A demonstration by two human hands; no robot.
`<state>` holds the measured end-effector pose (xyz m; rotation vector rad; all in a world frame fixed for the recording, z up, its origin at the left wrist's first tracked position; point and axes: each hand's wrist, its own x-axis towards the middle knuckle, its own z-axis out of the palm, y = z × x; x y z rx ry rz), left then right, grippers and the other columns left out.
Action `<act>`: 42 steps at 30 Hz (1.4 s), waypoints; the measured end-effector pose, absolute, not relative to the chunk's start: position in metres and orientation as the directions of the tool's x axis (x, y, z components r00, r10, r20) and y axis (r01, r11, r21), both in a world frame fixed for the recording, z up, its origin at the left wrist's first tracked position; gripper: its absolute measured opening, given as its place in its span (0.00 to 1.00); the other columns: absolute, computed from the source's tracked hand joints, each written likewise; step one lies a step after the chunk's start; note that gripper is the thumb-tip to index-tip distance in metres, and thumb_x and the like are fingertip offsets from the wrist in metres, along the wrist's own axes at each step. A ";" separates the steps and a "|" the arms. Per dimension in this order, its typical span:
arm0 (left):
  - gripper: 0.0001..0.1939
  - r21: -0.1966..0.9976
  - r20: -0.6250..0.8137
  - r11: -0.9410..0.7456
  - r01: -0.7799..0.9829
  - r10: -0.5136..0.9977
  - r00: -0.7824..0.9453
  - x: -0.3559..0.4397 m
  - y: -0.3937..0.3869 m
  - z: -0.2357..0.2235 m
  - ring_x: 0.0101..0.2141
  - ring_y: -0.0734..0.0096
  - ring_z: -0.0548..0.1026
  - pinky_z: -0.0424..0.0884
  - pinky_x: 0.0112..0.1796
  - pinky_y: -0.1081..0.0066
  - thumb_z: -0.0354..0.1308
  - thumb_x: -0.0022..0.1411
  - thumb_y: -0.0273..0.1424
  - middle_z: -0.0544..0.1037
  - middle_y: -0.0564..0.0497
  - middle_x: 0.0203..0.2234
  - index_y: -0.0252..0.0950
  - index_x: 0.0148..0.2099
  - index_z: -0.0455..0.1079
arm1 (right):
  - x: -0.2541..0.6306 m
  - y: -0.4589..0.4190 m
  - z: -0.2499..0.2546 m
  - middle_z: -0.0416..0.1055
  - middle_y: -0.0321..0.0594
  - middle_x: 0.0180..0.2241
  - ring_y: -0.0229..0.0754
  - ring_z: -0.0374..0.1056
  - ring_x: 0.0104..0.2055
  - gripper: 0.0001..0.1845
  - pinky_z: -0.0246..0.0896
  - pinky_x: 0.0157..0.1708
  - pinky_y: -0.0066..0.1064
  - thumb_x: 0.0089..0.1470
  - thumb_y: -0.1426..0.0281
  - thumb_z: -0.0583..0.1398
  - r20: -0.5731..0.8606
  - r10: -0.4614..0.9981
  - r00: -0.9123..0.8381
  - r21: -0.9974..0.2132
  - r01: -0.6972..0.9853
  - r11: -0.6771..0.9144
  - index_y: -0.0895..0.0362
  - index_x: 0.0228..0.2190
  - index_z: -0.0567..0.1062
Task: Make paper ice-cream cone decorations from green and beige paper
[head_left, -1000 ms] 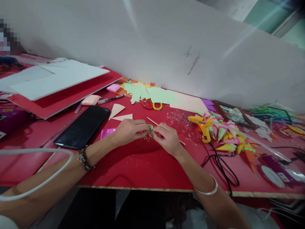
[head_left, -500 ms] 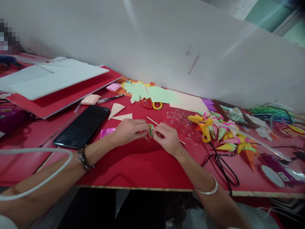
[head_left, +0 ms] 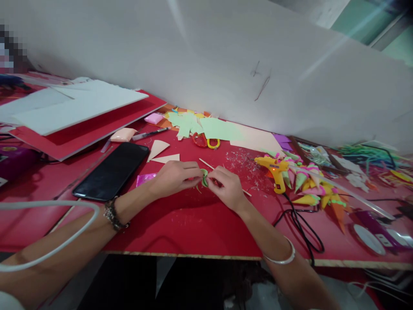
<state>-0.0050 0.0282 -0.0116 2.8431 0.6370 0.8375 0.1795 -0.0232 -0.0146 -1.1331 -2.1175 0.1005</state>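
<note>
Between the fingertips of both hands is a small curled green piece (head_left: 204,177), partly hidden, perhaps paper. My left hand (head_left: 179,177) pinches it from the left, and my right hand (head_left: 226,185) has its fingers closed on the other side. A thin wooden stick (head_left: 206,162) lies on the table, passing beneath my right hand. Two cream paper pieces, one a wedge (head_left: 158,149) and one a narrow triangle (head_left: 167,158), rest just beyond my left hand. Shiny pink wrapping (head_left: 145,178) shows beside my left wrist.
A black phone (head_left: 111,172) lies to the left. Scissors with red and yellow handles (head_left: 213,143) lie ahead, near green paper (head_left: 214,128). On the right are a yellow glue gun (head_left: 274,170), its black cord (head_left: 297,228) and several colourful paper cones (head_left: 312,181). White boards (head_left: 84,103) stack at back left.
</note>
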 end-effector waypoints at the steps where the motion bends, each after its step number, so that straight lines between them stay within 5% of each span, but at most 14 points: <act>1: 0.08 0.226 0.507 -0.903 0.367 0.430 0.747 -0.005 0.028 -0.012 0.26 0.80 0.67 0.59 0.27 0.80 0.46 0.59 0.31 0.71 0.55 0.27 0.37 0.33 0.66 | 0.179 -0.023 -0.015 0.63 0.35 0.23 0.33 0.59 0.26 0.08 0.55 0.27 0.24 0.52 0.71 0.51 0.567 0.746 -0.349 -0.385 0.689 0.615 0.56 0.25 0.67; 12: 0.06 0.283 0.579 -0.858 0.429 0.509 0.637 -0.002 0.026 -0.016 0.24 0.81 0.69 0.60 0.26 0.81 0.50 0.55 0.29 0.74 0.57 0.25 0.38 0.37 0.66 | 0.179 -0.022 -0.015 0.63 0.36 0.25 0.33 0.60 0.26 0.04 0.56 0.27 0.24 0.51 0.72 0.53 0.610 0.733 -0.300 -0.415 0.667 0.618 0.56 0.28 0.68; 42: 0.07 0.252 0.551 -0.887 0.388 0.461 0.696 -0.002 0.026 -0.016 0.23 0.81 0.66 0.57 0.24 0.80 0.47 0.57 0.28 0.71 0.56 0.23 0.37 0.32 0.66 | 0.178 -0.025 -0.014 0.64 0.36 0.26 0.34 0.60 0.28 0.06 0.55 0.28 0.25 0.53 0.71 0.51 0.569 0.762 -0.309 -0.432 0.677 0.597 0.56 0.29 0.67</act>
